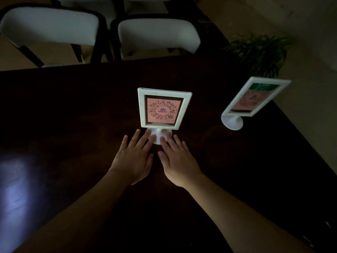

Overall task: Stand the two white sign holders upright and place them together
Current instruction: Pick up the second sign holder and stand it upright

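We are steadying the near sign holder (164, 110), upright at table centre. Left hand (134, 159) and right hand (179, 161) are lying flat, fingers spread, tips touching its round base at 12 o'clock. The second sign holder (253, 101) is also standing, well apart at 2 o'clock. Next, we judge, is bringing them together.

Two bare forearms, sleeveless, no rings or watch.
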Available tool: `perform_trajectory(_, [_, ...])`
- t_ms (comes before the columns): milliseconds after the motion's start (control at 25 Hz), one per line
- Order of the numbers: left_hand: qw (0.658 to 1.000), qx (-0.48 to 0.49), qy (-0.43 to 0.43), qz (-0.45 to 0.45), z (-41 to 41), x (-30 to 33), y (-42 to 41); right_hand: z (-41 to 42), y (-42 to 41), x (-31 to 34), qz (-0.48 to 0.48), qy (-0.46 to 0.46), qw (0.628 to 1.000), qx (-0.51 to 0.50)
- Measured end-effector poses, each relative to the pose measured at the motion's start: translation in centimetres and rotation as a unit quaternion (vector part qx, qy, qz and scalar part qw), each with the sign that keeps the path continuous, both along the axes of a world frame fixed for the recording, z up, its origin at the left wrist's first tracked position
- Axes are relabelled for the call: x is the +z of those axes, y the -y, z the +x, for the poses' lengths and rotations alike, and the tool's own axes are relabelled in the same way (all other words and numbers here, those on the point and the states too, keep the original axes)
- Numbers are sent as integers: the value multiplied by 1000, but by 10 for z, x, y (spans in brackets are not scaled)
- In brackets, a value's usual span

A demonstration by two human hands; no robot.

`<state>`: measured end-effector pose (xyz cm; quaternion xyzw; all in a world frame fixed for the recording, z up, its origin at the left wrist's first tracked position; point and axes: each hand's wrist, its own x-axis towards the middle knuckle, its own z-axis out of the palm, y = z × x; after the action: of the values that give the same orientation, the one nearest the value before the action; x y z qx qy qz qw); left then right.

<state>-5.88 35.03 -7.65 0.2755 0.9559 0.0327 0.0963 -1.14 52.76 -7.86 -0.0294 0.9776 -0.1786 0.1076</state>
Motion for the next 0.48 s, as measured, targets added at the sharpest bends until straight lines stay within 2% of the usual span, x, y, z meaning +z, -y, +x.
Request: perform_trajectory(480, [999, -37, 5, 2, 4, -4, -96, 17, -90, -5, -2, -1, 999, -42])
